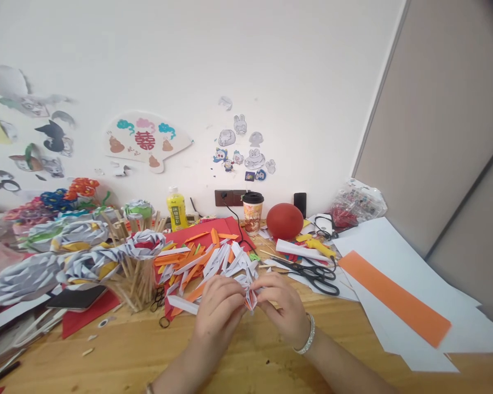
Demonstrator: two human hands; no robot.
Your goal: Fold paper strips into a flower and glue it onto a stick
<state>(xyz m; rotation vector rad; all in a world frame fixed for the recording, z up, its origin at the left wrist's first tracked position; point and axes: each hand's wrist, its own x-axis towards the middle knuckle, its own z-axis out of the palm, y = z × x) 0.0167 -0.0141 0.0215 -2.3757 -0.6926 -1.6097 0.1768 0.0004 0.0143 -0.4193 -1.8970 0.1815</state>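
Observation:
Between my two hands is a small folded paper piece [250, 298], white with a bit of orange, its pleats fanned open toward me. My left hand [219, 306] pinches its left side, fingers curled. On its right side, the thumb and fingers of my right hand [281, 306] are closed; a sparkling bracelet circles that wrist. Just beyond lies a pile of folded paper strips [222, 260] in white and orange, resting partly on red paper [230, 225]. My fingers cover part of the held piece.
Paper flowers on sticks [90, 262] crowd the left. Black scissors [312, 273], a yellow glue gun [318, 246], a red balloon [285, 221] and a lidded cup [252, 213] stand or lie behind. A yellow-labelled bottle [176, 209] is near the wall. An orange strip [394, 298] lies on white sheets [394, 246] at right.

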